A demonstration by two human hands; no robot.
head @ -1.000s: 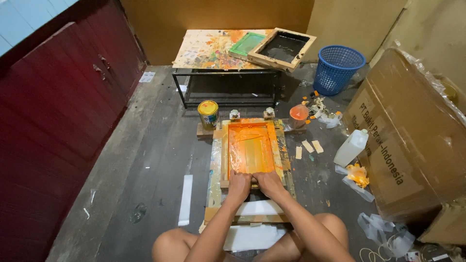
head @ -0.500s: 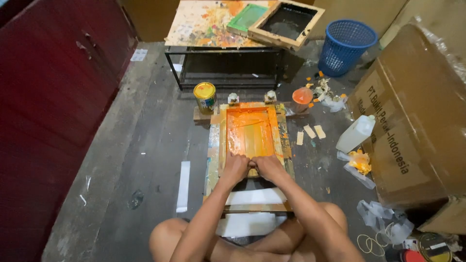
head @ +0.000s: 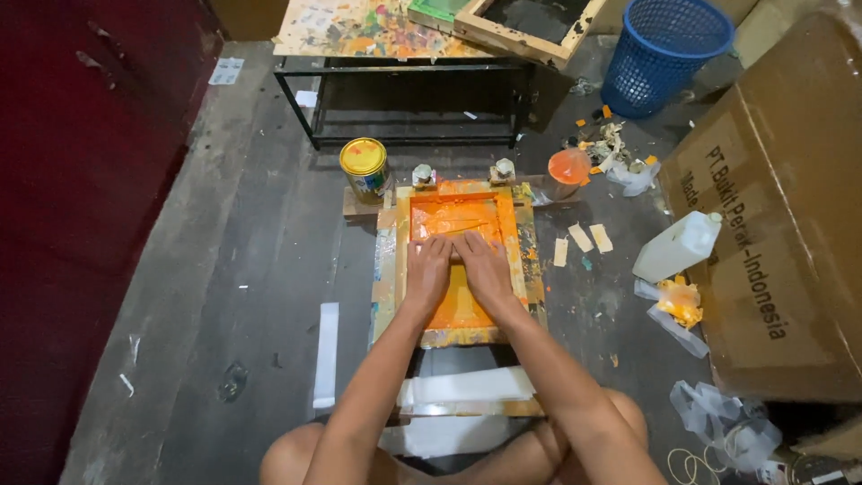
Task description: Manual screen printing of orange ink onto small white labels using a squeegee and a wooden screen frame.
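I sit on the floor over a wooden printing screen frame (head: 523, 260) whose mesh (head: 460, 310) is covered in orange ink. My left hand (head: 428, 271) and my right hand (head: 483, 267) lie side by side on the mesh, past its middle, fingers curled down over a squeegee (head: 456, 239) that they almost hide. White sheets (head: 467, 386) stick out from under the frame's near end, between my knees. Two clamps (head: 422, 173) hold the frame's far edge.
A yellow-lidded paint can (head: 364, 168) and an orange cup (head: 567, 169) stand beyond the frame. A white jug (head: 678, 247), a large cardboard box (head: 772, 233) and a blue basket (head: 664, 54) are on the right. A paint-stained low table (head: 359, 27) is ahead, dark red doors (head: 81, 135) on the left.
Both hands have slid together away from me along the orange mesh, from its near end to past its middle. My view has tipped further down.
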